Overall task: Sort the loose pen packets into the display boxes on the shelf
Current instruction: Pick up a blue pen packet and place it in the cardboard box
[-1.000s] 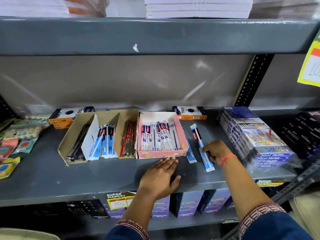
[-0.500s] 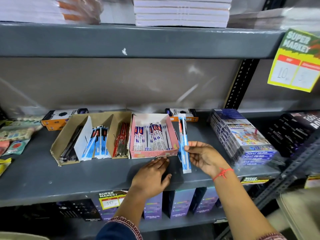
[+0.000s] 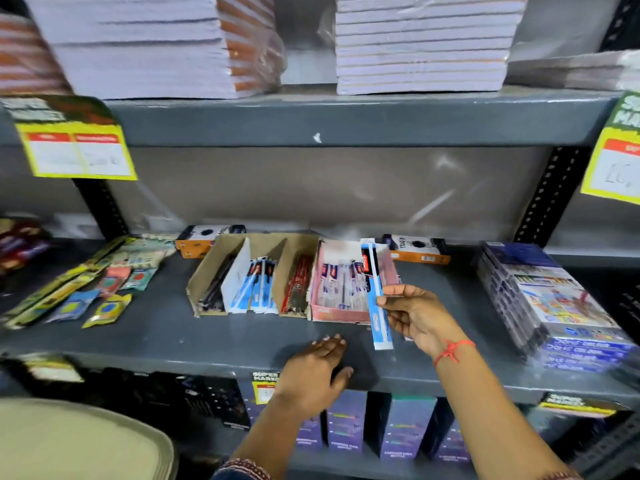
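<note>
Pinching pen packet (image 3: 375,299), right hand (image 3: 414,315) fingers (image 3: 388,300) closed.

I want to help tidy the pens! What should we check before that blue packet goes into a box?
1. Packet held firmly: ok. The right hand pinches the blue pen packet at its middle.
2. Matching box found: ok. Blue packets stand in the brown box's middle slot.
3. Packet lined up with that slot: not ok. It hangs over the pink box, which holds white packets.
4. Room in the slot: cannot tell, too blurred.
5. Left hand out of the way: ok. It rests flat on the shelf, apart from the boxes.
</note>
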Demonstrator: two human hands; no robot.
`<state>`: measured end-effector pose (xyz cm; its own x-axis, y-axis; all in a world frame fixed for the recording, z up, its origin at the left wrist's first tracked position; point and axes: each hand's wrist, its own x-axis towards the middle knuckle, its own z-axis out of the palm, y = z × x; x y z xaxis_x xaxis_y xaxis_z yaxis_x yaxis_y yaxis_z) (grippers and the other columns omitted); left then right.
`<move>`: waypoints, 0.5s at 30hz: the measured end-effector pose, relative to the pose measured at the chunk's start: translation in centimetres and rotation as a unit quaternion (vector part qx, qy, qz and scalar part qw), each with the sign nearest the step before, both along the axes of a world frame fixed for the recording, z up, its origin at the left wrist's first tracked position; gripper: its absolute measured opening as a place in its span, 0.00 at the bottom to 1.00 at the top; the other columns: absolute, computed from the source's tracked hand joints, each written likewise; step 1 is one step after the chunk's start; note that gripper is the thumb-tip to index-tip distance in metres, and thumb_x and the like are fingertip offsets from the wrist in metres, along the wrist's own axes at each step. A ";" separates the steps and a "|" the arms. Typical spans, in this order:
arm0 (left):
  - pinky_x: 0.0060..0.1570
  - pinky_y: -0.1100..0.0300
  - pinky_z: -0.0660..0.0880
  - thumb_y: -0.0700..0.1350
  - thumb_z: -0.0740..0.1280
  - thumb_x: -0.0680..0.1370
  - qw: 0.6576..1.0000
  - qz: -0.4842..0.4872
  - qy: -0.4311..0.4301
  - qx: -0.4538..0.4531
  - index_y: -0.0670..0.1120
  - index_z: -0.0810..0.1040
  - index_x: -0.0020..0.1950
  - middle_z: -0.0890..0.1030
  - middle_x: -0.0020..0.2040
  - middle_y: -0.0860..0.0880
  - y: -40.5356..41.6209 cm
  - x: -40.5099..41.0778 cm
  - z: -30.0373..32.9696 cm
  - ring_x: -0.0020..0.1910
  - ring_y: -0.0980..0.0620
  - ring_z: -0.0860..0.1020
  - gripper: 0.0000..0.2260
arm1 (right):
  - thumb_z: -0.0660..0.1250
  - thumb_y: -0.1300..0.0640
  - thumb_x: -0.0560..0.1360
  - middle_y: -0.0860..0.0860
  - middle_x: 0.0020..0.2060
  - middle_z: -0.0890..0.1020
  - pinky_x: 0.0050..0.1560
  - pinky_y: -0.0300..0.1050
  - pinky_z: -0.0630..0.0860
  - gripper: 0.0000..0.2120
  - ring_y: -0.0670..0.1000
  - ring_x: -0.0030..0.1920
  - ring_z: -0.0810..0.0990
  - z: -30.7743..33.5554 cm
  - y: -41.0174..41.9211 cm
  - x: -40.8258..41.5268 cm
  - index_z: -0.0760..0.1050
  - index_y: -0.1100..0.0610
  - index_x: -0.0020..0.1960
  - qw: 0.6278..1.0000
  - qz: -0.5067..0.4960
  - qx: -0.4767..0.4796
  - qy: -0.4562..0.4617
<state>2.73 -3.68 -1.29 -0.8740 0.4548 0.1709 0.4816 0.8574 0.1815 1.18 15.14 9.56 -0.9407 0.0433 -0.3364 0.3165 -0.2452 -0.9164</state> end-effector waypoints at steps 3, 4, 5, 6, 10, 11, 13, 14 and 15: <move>0.66 0.59 0.61 0.57 0.52 0.80 0.998 0.058 -0.023 -0.015 0.50 0.56 0.74 0.58 0.75 0.53 -4.8 0.4 -0.1 0.73 0.56 0.55 0.24 | 0.69 0.71 0.70 0.47 0.18 0.80 0.21 0.29 0.73 0.12 0.40 0.17 0.75 0.1 -3.7 -1.0 0.74 0.56 0.37 1.000 0.030 0.005 0.003; 0.66 0.58 0.61 0.57 0.52 0.80 0.996 0.077 -0.030 -0.019 0.51 0.56 0.74 0.58 0.75 0.53 -6.5 0.5 0.0 0.73 0.56 0.55 0.24 | 0.69 0.71 0.70 0.47 0.18 0.80 0.21 0.29 0.72 0.12 0.40 0.17 0.75 0.1 -5.3 -1.3 0.74 0.55 0.37 0.999 0.043 0.011 0.003; 0.67 0.58 0.61 0.58 0.52 0.80 0.995 0.094 -0.038 -0.020 0.51 0.56 0.74 0.58 0.75 0.53 -8.1 0.5 0.1 0.73 0.56 0.55 0.24 | 0.69 0.71 0.70 0.46 0.18 0.80 0.21 0.29 0.72 0.12 0.40 0.17 0.74 0.0 -6.6 -1.7 0.73 0.55 0.37 0.998 0.054 0.015 0.002; 0.67 0.58 0.61 0.58 0.52 0.80 0.993 0.109 -0.045 -0.016 0.51 0.56 0.74 0.57 0.75 0.53 -9.3 0.4 0.1 0.73 0.56 0.55 0.24 | 0.69 0.71 0.70 0.46 0.17 0.79 0.21 0.29 0.72 0.13 0.40 0.17 0.74 0.1 -7.7 -1.9 0.73 0.55 0.36 0.998 0.061 0.022 0.003; 0.67 0.59 0.58 0.59 0.52 0.80 0.988 0.148 -0.049 0.000 0.49 0.56 0.74 0.57 0.76 0.51 -13.3 -0.3 0.4 0.73 0.55 0.54 0.25 | 0.67 0.73 0.70 0.46 0.15 0.76 0.20 0.28 0.70 0.14 0.40 0.15 0.70 0.1 -12.4 -3.3 0.72 0.56 0.34 0.997 0.068 0.038 0.014; 0.68 0.59 0.57 0.59 0.52 0.80 0.987 0.153 -0.052 0.001 0.48 0.55 0.74 0.56 0.76 0.50 -13.9 -0.6 0.5 0.73 0.54 0.53 0.26 | 0.67 0.74 0.70 0.46 0.14 0.75 0.19 0.28 0.69 0.14 0.40 0.14 0.69 0.2 -13.4 -3.6 0.71 0.57 0.34 0.997 0.063 0.043 0.016; 0.69 0.58 0.52 0.59 0.52 0.80 0.984 0.170 -0.062 -0.006 0.45 0.52 0.75 0.53 0.77 0.47 -14.8 -1.3 0.3 0.74 0.51 0.51 0.28 | 0.65 0.75 0.70 0.47 0.13 0.74 0.18 0.28 0.68 0.15 0.40 0.13 0.69 0.1 -15.5 -4.5 0.70 0.57 0.33 0.996 0.053 0.072 0.019; 0.70 0.58 0.50 0.59 0.51 0.80 0.982 0.178 -0.063 -0.012 0.43 0.50 0.75 0.51 0.77 0.45 -15.2 -1.7 0.2 0.74 0.49 0.50 0.29 | 0.64 0.75 0.71 0.47 0.14 0.74 0.18 0.28 0.66 0.16 0.41 0.12 0.69 0.0 -16.6 -5.1 0.69 0.57 0.32 0.994 0.043 0.095 0.020; 0.70 0.57 0.47 0.59 0.51 0.80 0.981 0.185 -0.064 -0.020 0.42 0.49 0.74 0.50 0.77 0.44 -15.5 -2.1 0.0 0.74 0.48 0.49 0.30 | 0.62 0.76 0.71 0.50 0.17 0.74 0.18 0.29 0.65 0.17 0.41 0.13 0.70 0.0 -17.6 -5.7 0.68 0.58 0.32 0.992 0.028 0.119 0.026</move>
